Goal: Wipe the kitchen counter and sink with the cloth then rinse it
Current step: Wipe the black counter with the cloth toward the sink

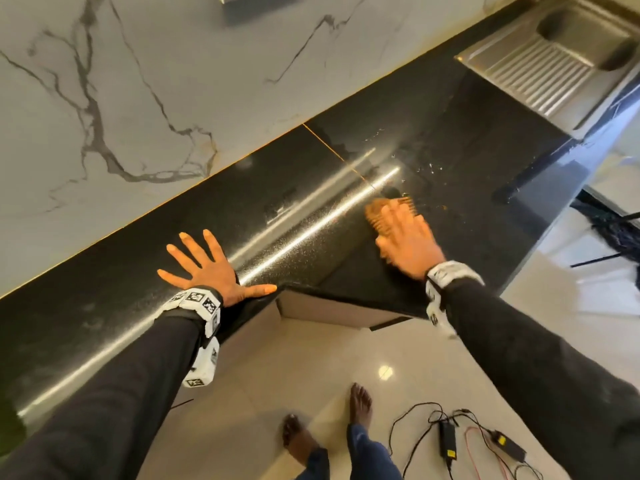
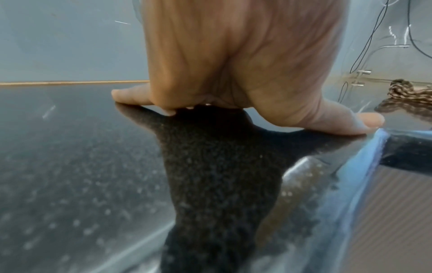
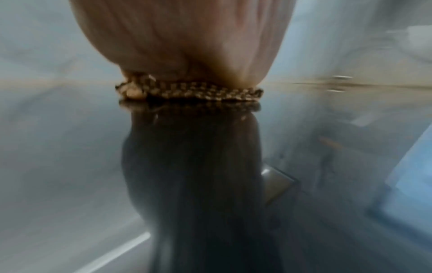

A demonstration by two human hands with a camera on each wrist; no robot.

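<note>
Right hand (image 1: 407, 233) lies flat on the cloth (image 1: 389, 211), fingers straight and together, pressing it onto the black worktop (image 1: 304, 216); only the cloth's far edge shows past the fingertips. Right wrist view is smeared with blur, consistent with a wiping stroke, and shows the checked weave squeezed thin under the palm. Left hand (image 1: 204, 268) is spread wide, palm down on the worktop near its front edge, holding nothing — a brace, well apart from the right.

Water droplets (image 1: 429, 168) sit just beyond the cloth, toward the sink (image 1: 568, 46), which lies well apart at the far right with its ribbed drainboard (image 1: 526, 74) nearer. A thin seam (image 1: 332, 150) crosses the stone close to the cloth. Cables (image 1: 450, 438) lie on the floor below.

Judgement: counter wipe under way, sink not yet reached.

To do this stroke well:
- keep the palm flat so the whole cloth bears on the stone
- overlap passes and work toward the droplets, pushing water sinkward — not off the front edge onto the cables
- follow the seam, where grime would likely lodge
</note>
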